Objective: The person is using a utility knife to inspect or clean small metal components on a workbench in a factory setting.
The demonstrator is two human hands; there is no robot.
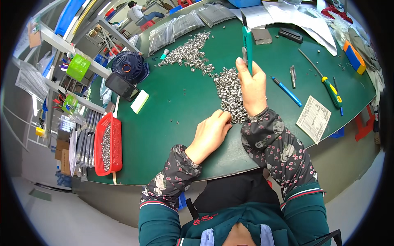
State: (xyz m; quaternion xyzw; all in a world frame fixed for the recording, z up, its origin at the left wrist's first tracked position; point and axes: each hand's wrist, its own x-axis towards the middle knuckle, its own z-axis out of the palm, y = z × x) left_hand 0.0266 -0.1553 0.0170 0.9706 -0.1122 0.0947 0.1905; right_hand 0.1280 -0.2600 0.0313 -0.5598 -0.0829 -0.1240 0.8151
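Observation:
My right hand (pixel 253 88) is wrapped round a green utility knife (pixel 248 43), held upright with its dark blade pointing away from me. Beneath and left of that hand lies a heap of small metal rings (pixel 227 91) on the green tabletop. My left hand (pixel 211 133) rests at the near edge of the heap, its fingers bent and drawn together at the rings. Whatever those fingertips may hold is hidden. Farther back, a second heap of metal rings (pixel 189 52) spreads toward the far left, almost meeting the first.
A red basket (pixel 117 143) of small metal parts stands at the left edge, near a fan (pixel 128 66) and a phone (pixel 121 87). Rightward lie a blue pen (pixel 287 92), a screwdriver (pixel 331 91), a paper slip (pixel 314 119) and a tape measure (pixel 354 57). Filled plastic bags (pixel 186 25) line the back.

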